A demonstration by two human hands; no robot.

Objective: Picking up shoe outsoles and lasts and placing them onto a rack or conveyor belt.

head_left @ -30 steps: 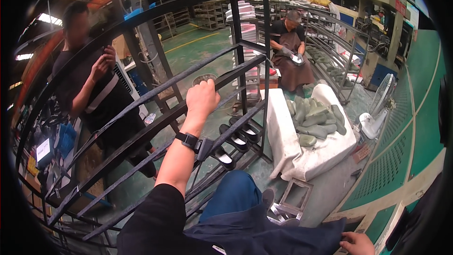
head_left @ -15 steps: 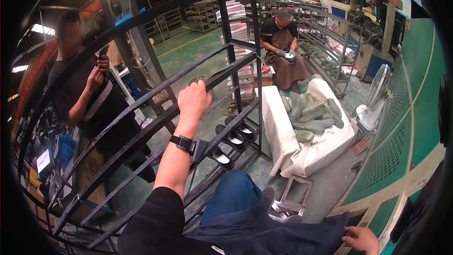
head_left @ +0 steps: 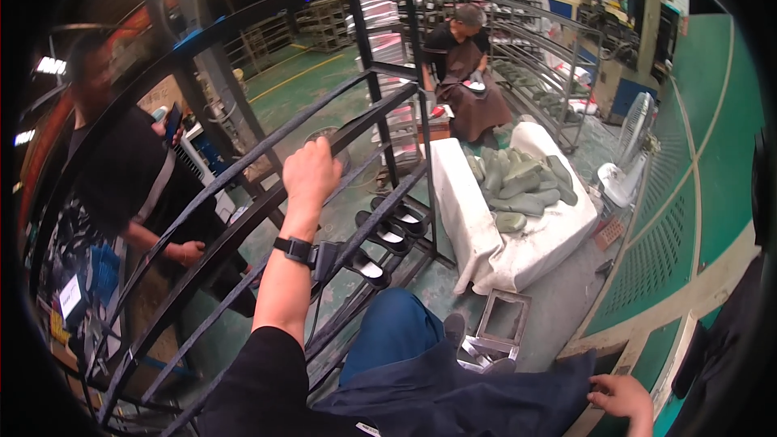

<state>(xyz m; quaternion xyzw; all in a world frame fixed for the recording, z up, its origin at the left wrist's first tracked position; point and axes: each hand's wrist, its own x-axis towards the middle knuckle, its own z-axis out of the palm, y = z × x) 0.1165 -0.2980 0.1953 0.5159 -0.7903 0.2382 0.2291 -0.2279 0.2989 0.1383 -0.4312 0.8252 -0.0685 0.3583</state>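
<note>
- Your left hand (head_left: 312, 171) is clamped on a bar of the black metal rack (head_left: 259, 212), which slants across the left half of your view.
- Your right hand (head_left: 622, 396), low at the right, has its fingers and thumb together on the edge of the navy cloth (head_left: 486, 388) over your lap.
- Black shoes (head_left: 387, 231) with pale insides sit in a row on the rack, beyond your left wrist.
- To your right, white fabric (head_left: 477, 231) drapes a bin heaped with olive-green foot-shaped forms (head_left: 522, 186); a small metal frame (head_left: 506, 320) stands in front of it.
- Green floor (head_left: 324, 85) with a yellow line stretches behind the rack.
- A seated person (head_left: 469, 105) in a brown apron works beyond the bin.
- Another person (head_left: 121, 154) stands behind the rack at your left.
- Green perforated panels (head_left: 647, 291) and a white fan (head_left: 635, 129) line your right side.
</note>
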